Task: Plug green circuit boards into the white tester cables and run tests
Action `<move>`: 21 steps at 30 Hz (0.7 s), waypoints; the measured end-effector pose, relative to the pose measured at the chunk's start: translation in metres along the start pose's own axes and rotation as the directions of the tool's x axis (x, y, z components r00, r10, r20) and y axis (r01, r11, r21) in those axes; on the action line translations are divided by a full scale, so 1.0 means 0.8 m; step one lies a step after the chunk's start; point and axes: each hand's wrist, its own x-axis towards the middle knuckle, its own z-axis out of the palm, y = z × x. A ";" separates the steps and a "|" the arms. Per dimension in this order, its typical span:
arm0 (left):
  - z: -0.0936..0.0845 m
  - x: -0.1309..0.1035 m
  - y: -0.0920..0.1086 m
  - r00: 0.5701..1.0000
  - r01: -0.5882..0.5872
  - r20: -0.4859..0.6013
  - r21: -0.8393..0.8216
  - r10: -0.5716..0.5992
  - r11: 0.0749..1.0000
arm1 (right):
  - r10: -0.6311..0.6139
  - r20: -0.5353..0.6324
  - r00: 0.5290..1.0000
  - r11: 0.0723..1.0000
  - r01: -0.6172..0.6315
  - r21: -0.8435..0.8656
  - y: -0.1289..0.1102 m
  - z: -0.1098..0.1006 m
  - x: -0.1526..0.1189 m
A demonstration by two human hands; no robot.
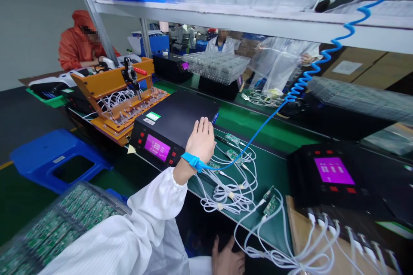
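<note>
my left hand [201, 142] is over the right end of the black box [176, 118], fingers straight and together; i cannot tell what is under the palm. my right hand [228, 258] is low, near me, in shadow, fingers slightly spread, its grip unclear. white cables [226, 191] with green boards [235, 157] lie on the green bench [272, 172], just right of my left hand.

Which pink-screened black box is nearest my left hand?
The black box beside the orange fixture, right by your left hand; the other pink-screened boxes stand farther from that hand.
</note>
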 end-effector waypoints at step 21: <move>-0.007 0.001 0.001 0.998 -0.001 0.055 0.025 0.000 1.000 | -0.058 0.007 0.998 0.998 0.058 -0.008 0.003 -0.022 -0.005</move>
